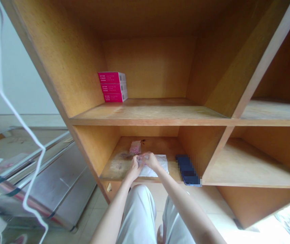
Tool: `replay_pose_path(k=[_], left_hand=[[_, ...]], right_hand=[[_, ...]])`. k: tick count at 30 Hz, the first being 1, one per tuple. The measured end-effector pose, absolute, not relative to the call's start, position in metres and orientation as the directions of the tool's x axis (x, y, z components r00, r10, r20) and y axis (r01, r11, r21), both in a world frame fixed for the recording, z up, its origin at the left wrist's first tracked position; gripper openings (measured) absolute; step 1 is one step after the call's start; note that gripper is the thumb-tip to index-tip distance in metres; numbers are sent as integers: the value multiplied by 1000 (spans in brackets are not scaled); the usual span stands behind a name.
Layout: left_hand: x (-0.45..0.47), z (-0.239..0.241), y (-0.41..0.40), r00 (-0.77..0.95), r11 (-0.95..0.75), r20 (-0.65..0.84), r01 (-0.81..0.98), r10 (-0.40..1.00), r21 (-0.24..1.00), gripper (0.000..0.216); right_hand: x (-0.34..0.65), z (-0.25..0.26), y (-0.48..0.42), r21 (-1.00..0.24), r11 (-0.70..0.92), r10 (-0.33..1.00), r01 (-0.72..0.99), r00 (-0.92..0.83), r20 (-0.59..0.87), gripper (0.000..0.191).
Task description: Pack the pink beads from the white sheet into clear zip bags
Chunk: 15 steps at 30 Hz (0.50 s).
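Over the lower shelf, my left hand and my right hand meet with their fingers closed in a pinch. Between them is a small see-through plastic bag with a pinkish tint; its contents are too small to make out. Just behind the hands, a clear bag of small pink pieces lies on the wood. A white sheet is spread flat beneath and to the right of my hands, partly covered by them.
A dark blue flat object, partly pixelated, lies at the shelf's right front. Three stacked pink boxes stand on the upper shelf. To the left are a metal trolley and a hanging white cable.
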<state>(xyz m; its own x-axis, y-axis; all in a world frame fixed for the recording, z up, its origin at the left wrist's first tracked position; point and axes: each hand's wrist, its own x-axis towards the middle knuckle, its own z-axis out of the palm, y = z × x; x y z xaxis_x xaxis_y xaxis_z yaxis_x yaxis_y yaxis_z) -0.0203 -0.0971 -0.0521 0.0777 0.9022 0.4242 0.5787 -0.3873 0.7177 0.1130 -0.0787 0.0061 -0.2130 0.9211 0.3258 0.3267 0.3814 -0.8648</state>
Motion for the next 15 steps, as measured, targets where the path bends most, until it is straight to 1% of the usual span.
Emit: replay_pose_path(k=[2, 4, 7, 9, 10, 15], left_hand=[[-21, -53, -97, 80, -380, 416, 589, 906, 714, 38], [-21, -53, -97, 75, -376, 414, 588, 907, 716, 38], [-20, -52, -97, 43, -355, 409, 583, 912, 731, 38], [-19, -51, -97, 9, -334, 403, 577, 915, 745, 38], [-19, -52, -97, -7, -325, 401, 573, 916, 753, 39], [-18, -53, -95, -46, -299, 391, 563, 919, 771, 41]], right_hand=[[112, 4, -80, -884, 377, 912, 276, -275, 303, 18], [112, 1, -79, -896, 368, 912, 247, -282, 297, 21], [113, -4, -74, -908, 323, 945, 267, -147, 293, 24], [115, -7, -71, -902, 290, 956, 320, -51, 290, 26], [115, -9, -70, -890, 284, 956, 357, -40, 289, 25], [115, -18, -74, -754, 338, 941, 563, -229, 251, 22]])
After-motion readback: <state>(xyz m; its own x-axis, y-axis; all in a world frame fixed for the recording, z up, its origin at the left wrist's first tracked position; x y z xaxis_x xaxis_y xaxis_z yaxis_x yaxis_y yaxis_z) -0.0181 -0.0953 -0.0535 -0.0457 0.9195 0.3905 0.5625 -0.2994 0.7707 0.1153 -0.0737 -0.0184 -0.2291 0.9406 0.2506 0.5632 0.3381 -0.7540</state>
